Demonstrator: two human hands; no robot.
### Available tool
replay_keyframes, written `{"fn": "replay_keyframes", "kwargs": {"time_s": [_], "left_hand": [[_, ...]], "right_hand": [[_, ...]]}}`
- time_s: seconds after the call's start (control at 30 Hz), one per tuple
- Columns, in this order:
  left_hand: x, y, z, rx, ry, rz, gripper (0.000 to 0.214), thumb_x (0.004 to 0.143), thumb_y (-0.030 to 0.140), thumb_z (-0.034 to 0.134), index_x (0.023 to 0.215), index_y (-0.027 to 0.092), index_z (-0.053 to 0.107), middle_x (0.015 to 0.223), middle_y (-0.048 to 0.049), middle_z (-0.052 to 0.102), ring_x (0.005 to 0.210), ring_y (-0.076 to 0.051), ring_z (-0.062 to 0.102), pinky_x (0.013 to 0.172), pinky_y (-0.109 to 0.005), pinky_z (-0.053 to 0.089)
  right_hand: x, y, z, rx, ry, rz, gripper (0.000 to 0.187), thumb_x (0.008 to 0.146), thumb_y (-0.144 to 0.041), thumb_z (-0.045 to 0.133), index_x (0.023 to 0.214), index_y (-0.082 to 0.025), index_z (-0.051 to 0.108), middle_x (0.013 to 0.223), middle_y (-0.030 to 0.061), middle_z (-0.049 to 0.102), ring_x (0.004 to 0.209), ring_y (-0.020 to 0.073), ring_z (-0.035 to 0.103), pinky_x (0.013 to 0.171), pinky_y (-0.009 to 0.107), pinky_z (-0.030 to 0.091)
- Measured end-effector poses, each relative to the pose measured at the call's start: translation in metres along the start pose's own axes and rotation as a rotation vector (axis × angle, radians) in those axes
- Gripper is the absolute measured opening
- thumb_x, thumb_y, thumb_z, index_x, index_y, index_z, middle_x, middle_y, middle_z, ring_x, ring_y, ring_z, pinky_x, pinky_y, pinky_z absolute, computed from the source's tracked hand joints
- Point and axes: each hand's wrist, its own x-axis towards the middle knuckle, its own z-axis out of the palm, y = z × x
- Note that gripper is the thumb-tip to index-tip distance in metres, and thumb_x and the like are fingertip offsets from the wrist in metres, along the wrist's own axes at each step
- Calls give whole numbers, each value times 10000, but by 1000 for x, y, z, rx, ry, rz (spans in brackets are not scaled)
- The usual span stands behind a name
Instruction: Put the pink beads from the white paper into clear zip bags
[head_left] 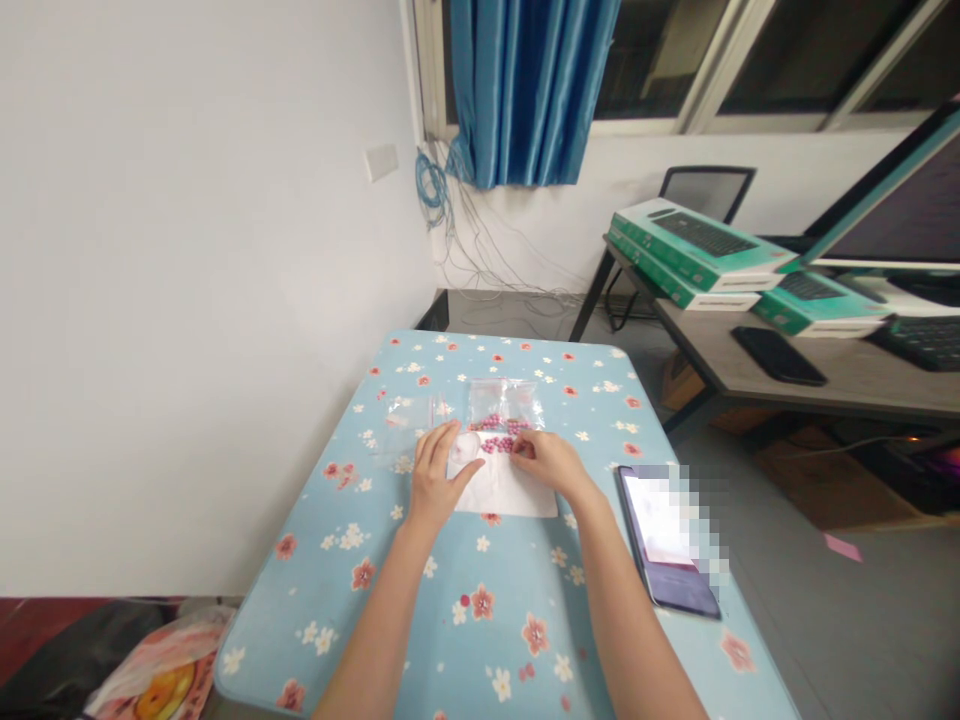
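Spread fingers of the left hand rest on a white sheet, a clear bag just beyond; the right hand curls against pink beads in a second clear bag, its grip unclear, a phone further right.

Measured from the view's centre, the screen of a smartphone at 4 o'clock is blurred by pixelation. At 6 o'clock, pink beads in a clear zip bag are partly hidden by the right hand, and their number cannot be told. A printed plastic bag at 8 o'clock and a monitor at 2 o'clock are cut off by the edges.
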Motion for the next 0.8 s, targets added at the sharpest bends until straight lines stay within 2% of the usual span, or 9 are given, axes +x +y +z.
{"fn": "replay_keyframes", "kwargs": {"time_s": [0.1, 0.23, 0.4, 0.53, 0.8], "left_hand": [[0, 0, 0, 6, 3, 5, 545, 801, 371, 640, 1283, 196, 456, 1152, -117, 617, 1084, -237, 565, 938, -405, 464], [1, 1, -1, 11, 16, 10, 548, 795, 380, 643, 1278, 192, 465, 1124, -118, 623, 1059, -236, 566, 921, -395, 466], [2, 3, -3, 20, 10, 7, 552, 789, 396, 643, 1272, 185, 475, 1106, -123, 619, 1039, -242, 561, 910, -394, 462], [3, 3, -4, 14, 0, 3, 529, 806, 383, 624, 1271, 182, 472, 1107, -123, 611, 1030, -237, 554, 907, -390, 459], [2, 4, -4, 16, -14, -8, 500, 828, 364, 593, 1278, 186, 470, 1122, -123, 604, 1049, -240, 543, 922, -397, 451]], "right_hand": [[0, -3, -4, 100, 37, -57, 96, 786, -253, 561, 764, -185, 625, 625, -1, 584, 572, 123, 489, 541, 225, 282], [-5, -19, -16, 361, 132, -172, 157, 821, -337, 560, 833, -188, 611, 589, -26, 527, 545, 116, 452, 543, 228, 327], [-12, -46, -20, 590, 92, -306, 163, 841, -345, 565, 861, -191, 613, 602, -36, 491, 564, 108, 436, 567, 231, 366], [-11, -56, -14, 608, 58, -365, 151, 846, -333, 571, 861, -189, 612, 600, -41, 465, 561, 104, 431, 558, 230, 359], [-9, -56, -7, 581, 49, -378, 132, 842, -317, 578, 861, -190, 607, 618, -37, 483, 567, 103, 443, 552, 226, 350]]}}
